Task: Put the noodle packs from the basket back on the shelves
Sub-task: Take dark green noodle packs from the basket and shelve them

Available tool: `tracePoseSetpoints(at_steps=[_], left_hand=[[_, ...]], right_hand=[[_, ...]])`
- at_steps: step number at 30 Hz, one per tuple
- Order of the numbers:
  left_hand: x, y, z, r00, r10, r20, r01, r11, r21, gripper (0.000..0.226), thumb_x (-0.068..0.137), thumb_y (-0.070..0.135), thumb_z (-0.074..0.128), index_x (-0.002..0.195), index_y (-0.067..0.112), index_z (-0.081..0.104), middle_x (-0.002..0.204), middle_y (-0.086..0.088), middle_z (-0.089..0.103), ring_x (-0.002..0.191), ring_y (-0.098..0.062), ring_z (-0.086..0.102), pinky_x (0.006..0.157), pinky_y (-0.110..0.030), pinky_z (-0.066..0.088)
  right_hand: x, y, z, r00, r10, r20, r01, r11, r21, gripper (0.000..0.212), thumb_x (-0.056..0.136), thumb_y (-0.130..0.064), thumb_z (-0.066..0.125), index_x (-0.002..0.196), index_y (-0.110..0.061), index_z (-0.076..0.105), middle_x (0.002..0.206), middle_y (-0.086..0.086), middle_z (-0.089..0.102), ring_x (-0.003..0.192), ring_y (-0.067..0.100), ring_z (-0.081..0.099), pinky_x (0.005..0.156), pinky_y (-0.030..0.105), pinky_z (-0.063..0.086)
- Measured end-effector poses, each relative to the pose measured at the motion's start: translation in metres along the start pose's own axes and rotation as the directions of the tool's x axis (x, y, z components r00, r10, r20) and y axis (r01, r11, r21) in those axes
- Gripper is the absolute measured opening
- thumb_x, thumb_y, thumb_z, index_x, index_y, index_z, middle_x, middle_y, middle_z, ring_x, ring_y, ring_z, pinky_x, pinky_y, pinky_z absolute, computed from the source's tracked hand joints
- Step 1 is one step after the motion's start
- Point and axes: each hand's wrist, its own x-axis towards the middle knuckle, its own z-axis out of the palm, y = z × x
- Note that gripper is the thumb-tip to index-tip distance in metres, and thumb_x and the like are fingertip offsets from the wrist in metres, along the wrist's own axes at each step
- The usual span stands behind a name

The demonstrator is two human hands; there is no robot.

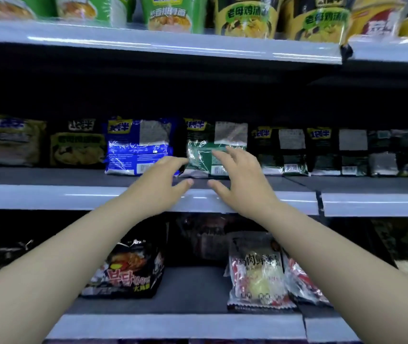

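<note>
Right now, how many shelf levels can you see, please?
3: top shelf, middle shelf with the green pack, bottom shelf with the black pack. More may lie offscreen.

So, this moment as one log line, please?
left hand: open, beside green noodle pack | right hand: open, over its front | pack: upright, middle shelf

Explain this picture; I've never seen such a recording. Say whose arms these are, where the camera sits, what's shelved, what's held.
There is no machine: a person wears one camera on the head, so you look along their bare arms at shop shelves. The left hand and right hand reach with spread fingers to a shiny green plastic noodle pack standing on the grey middle shelf beside a blue plastic pack. Neither hand grips anything; whether they touch it is unclear. Above stand green noodle cups.
</note>
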Motion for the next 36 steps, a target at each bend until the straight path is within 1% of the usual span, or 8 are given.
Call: tracePoseSetpoints(at_steps=[3, 9, 15, 20, 24, 30, 32, 36], left_hand=[[-0.049, -0.005, -0.002, 0.998, 0.018, 0.067, -0.024, 0.995, 0.093, 0.057, 0.094, 0.036, 0.055, 0.146, 0.022, 0.037, 0.153, -0.001, 0.031, 0.140, -0.017, 0.029, 0.113, -0.028, 0.023], [-0.137, -0.020, 0.005, 0.961, -0.149, 0.235, 0.066, 0.943, 0.327, 0.066, 0.094, 0.047, 0.049, 0.151, 0.027, 0.022, 0.160, -0.002, 0.014, 0.146, -0.020, 0.015, 0.117, -0.047, 0.019], [-0.213, -0.053, 0.014, 0.895, -0.315, 0.315, 0.137, 0.867, 0.479, 0.071, 0.098, 0.050, 0.039, 0.154, 0.027, 0.002, 0.162, 0.001, -0.002, 0.148, -0.019, 0.003, 0.118, -0.051, 0.006], [-0.265, -0.101, 0.029, 0.765, -0.455, 0.455, 0.199, 0.840, 0.506, 0.072, 0.098, 0.049, 0.040, 0.154, 0.025, 0.002, 0.162, -0.003, -0.005, 0.148, -0.022, 0.001, 0.116, -0.054, 0.004], [-0.316, -0.157, 0.044, 0.706, -0.514, 0.487, 0.235, 0.819, 0.524, 0.071, 0.097, 0.050, 0.042, 0.154, 0.023, 0.008, 0.162, -0.006, 0.000, 0.148, -0.025, 0.007, 0.115, -0.056, 0.007], [-0.391, -0.248, 0.078, 0.488, -0.585, 0.648, 0.281, 0.808, 0.518, 0.073, 0.097, 0.051, 0.041, 0.154, 0.024, 0.002, 0.161, -0.005, -0.004, 0.148, -0.026, 0.001, 0.116, -0.058, 0.004], [-0.415, -0.276, 0.090, 0.444, -0.579, 0.684, 0.292, 0.815, 0.501, 0.074, 0.097, 0.051, 0.041, 0.154, 0.025, 0.002, 0.161, -0.004, -0.006, 0.148, -0.026, -0.002, 0.117, -0.057, 0.001], [-0.468, -0.330, 0.115, 0.368, -0.563, 0.740, 0.292, 0.826, 0.483, 0.075, 0.096, 0.049, 0.043, 0.154, 0.022, 0.004, 0.162, -0.006, -0.005, 0.149, -0.023, -0.002, 0.117, -0.054, -0.001]], right_hand=[[-0.040, -0.024, 0.005, 0.994, -0.043, 0.095, 0.038, 0.997, 0.061, 0.066, 0.094, -0.047, 0.052, 0.151, -0.027, 0.026, 0.158, 0.010, 0.021, 0.145, 0.027, 0.016, 0.118, 0.040, 0.014], [-0.097, -0.067, 0.035, 0.958, -0.094, 0.272, 0.067, 0.992, 0.107, 0.070, 0.092, -0.049, 0.053, 0.152, -0.027, 0.023, 0.158, 0.012, 0.021, 0.145, 0.030, 0.018, 0.118, 0.046, 0.014], [-0.139, -0.112, 0.075, 0.883, -0.154, 0.444, 0.104, 0.985, 0.135, 0.071, 0.096, -0.050, 0.046, 0.154, -0.028, 0.013, 0.161, 0.010, 0.010, 0.146, 0.029, 0.011, 0.119, 0.047, 0.012], [-0.166, -0.155, 0.133, 0.804, -0.172, 0.569, 0.084, 0.981, 0.178, 0.071, 0.095, -0.050, 0.048, 0.154, -0.029, 0.014, 0.161, 0.009, 0.011, 0.146, 0.030, 0.011, 0.119, 0.046, 0.011], [-0.189, -0.197, 0.192, 0.727, -0.203, 0.656, 0.061, 0.971, 0.233, 0.072, 0.094, -0.050, 0.050, 0.153, -0.028, 0.016, 0.160, 0.012, 0.013, 0.146, 0.031, 0.012, 0.119, 0.046, 0.011], [-0.251, -0.265, 0.290, 0.550, -0.218, 0.806, 0.020, 0.969, 0.248, 0.073, 0.095, -0.052, 0.047, 0.154, -0.030, 0.011, 0.160, 0.009, 0.009, 0.145, 0.032, 0.013, 0.118, 0.046, 0.013], [-0.271, -0.287, 0.318, 0.463, -0.215, 0.860, 0.001, 0.970, 0.242, 0.073, 0.096, -0.051, 0.045, 0.154, -0.031, 0.006, 0.161, 0.008, 0.003, 0.146, 0.030, 0.007, 0.119, 0.045, 0.008], [-0.308, -0.326, 0.373, 0.369, -0.200, 0.908, -0.028, 0.974, 0.226, 0.072, 0.096, -0.051, 0.045, 0.154, -0.032, 0.006, 0.161, 0.006, 0.002, 0.146, 0.029, 0.007, 0.120, 0.043, 0.005]])
